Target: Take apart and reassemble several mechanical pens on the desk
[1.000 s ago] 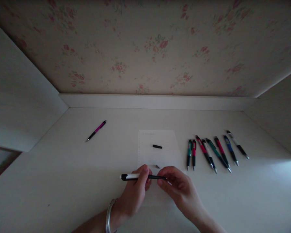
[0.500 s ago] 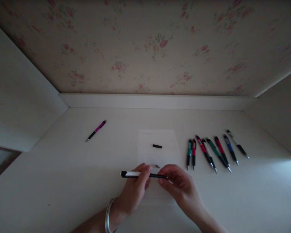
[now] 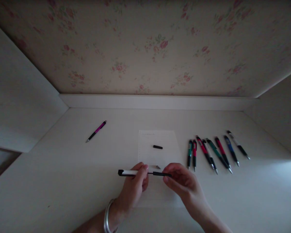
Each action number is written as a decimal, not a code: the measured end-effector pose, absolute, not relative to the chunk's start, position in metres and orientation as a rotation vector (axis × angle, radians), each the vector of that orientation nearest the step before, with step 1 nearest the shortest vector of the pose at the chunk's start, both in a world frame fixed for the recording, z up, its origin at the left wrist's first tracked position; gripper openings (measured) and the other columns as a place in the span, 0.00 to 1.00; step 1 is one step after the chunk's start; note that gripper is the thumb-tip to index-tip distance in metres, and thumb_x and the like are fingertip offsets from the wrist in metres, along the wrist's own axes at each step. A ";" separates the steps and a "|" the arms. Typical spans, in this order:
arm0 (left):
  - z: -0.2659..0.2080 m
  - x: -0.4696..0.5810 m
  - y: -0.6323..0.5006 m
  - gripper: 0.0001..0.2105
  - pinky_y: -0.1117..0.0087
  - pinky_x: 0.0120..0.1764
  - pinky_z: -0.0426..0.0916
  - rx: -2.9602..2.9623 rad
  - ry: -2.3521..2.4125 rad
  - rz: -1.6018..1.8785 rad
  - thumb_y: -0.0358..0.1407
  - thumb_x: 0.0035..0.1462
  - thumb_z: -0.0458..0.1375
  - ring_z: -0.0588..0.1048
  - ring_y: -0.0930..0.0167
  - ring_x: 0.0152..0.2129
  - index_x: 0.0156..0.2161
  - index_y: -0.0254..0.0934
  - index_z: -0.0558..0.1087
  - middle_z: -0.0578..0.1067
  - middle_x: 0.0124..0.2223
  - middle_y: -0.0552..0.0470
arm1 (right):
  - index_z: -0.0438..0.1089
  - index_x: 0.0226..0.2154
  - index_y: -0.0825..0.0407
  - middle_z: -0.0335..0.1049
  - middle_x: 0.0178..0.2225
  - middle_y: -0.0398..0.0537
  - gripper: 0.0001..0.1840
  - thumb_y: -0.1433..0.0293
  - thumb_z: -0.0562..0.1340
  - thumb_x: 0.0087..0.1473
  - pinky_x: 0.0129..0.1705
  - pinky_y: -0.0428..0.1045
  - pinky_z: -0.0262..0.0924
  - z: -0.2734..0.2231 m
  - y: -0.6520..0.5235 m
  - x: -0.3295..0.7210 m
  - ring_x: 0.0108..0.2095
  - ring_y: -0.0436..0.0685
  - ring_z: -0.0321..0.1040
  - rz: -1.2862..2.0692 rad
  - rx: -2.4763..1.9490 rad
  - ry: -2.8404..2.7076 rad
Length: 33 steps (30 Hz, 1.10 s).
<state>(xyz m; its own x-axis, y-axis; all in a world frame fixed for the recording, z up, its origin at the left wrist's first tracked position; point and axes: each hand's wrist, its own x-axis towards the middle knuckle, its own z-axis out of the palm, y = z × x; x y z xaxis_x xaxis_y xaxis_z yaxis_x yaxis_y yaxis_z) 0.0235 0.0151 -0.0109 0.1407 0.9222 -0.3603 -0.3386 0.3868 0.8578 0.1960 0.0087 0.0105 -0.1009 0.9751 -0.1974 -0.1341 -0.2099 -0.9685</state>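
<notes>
My left hand [image 3: 134, 186] is closed around the white and black pen barrel [image 3: 129, 172], which lies roughly level over the paper. Fingers of my right hand [image 3: 185, 184] pinch a black tube-shaped pen section [image 3: 159, 174] by its far end. A thin dark refill [image 3: 150, 173] shows in the gap between the two pieces. Just behind the hands, a small metal pen tip [image 3: 158, 167] rests on the lined paper [image 3: 145, 157]. Farther back on the same sheet lies a short black pen grip [image 3: 157, 147].
On the right of the white desk [image 3: 75, 168], several pens lie in a row, among them a green pen [image 3: 189, 153], a blue pen [image 3: 230, 149] and a white-and-black pen [image 3: 237, 144]. A purple pen [image 3: 96, 131] lies at the left. The wallpapered wall [image 3: 135, 48] rises behind.
My right hand has moved slightly right with the black section, drawing it away from the white barrel. My left hand has shifted a little left. The thin refill now shows between them.
</notes>
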 end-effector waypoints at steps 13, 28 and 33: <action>-0.005 0.026 0.018 0.21 0.76 0.18 0.43 0.536 1.104 1.148 0.49 0.55 0.60 0.48 0.80 0.15 0.24 0.39 0.56 0.52 0.19 0.64 | 0.75 0.35 0.48 0.73 0.32 0.43 0.12 0.64 0.73 0.47 0.34 0.43 0.63 0.001 0.016 0.209 0.32 0.50 0.67 1.369 -1.197 -0.871; -0.011 0.027 0.017 0.18 0.77 0.19 0.49 0.582 1.119 1.182 0.47 0.61 0.57 0.53 0.79 0.16 0.27 0.39 0.58 0.55 0.22 0.63 | 0.70 0.36 0.48 0.77 0.36 0.48 0.02 0.70 0.61 0.60 0.32 0.47 0.69 -0.017 0.016 0.211 0.35 0.56 0.75 0.313 -1.458 -1.761; -0.010 0.026 0.016 0.19 0.76 0.19 0.50 0.645 1.114 1.163 0.47 0.62 0.56 0.55 0.80 0.16 0.27 0.38 0.58 0.57 0.21 0.62 | 0.72 0.36 0.49 0.78 0.36 0.47 0.04 0.71 0.60 0.61 0.39 0.50 0.67 -0.019 0.021 0.211 0.36 0.57 0.75 0.108 -1.435 -1.973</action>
